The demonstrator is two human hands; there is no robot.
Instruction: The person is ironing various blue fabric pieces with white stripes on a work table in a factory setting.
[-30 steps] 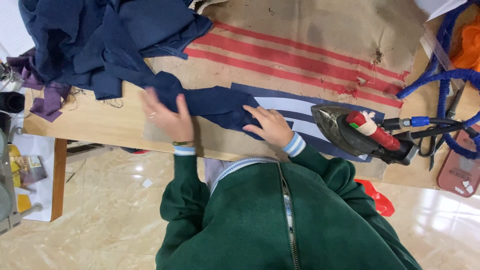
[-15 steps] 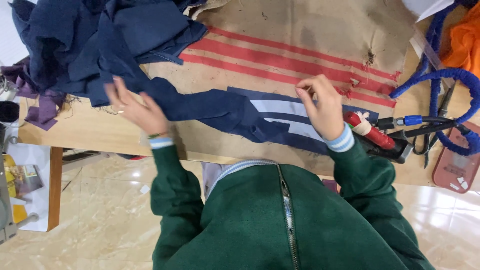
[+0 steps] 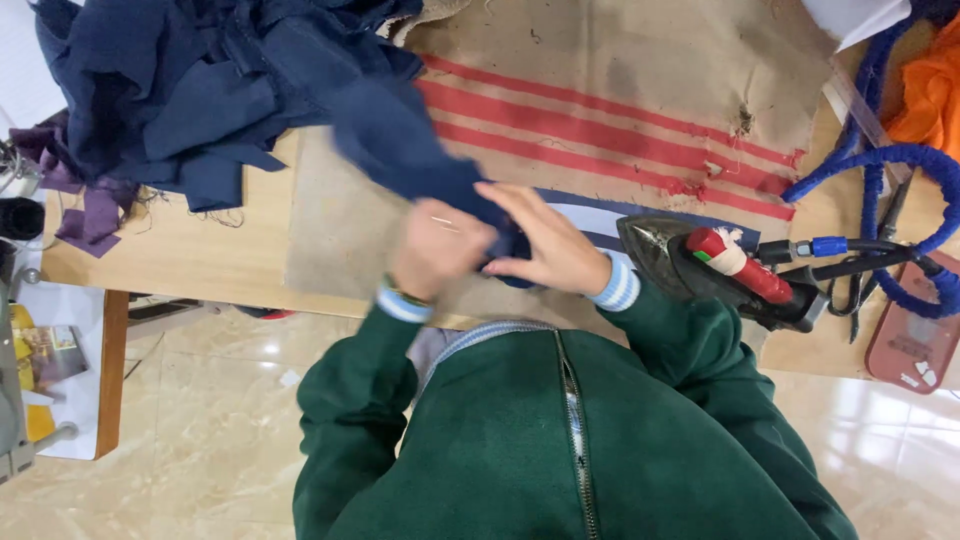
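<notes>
Both my hands meet at the table's near edge, gripping one end of a dark navy cloth strip (image 3: 400, 150). My left hand (image 3: 435, 250) pinches it from the left; my right hand (image 3: 548, 245) closes on it from the right. The strip runs up and left from my hands, blurred by motion, toward a heap of navy cloth (image 3: 200, 80). A navy piece with white stripes (image 3: 600, 215) lies flat just behind my right hand. My green zipped jacket fills the lower frame.
A steam iron (image 3: 720, 265) with a red handle rests on the table right of my hands, with a blue hose (image 3: 880, 165) behind it. Tan padding with red stripes (image 3: 620, 100) covers the wooden table (image 3: 180, 265). Purple scraps (image 3: 85, 215) and orange fabric (image 3: 925, 90) lie at the edges.
My hands, spread wide along the navy strip half a second ago, have come together at the middle of the table edge, and the strip's far part now swings up to the left.
</notes>
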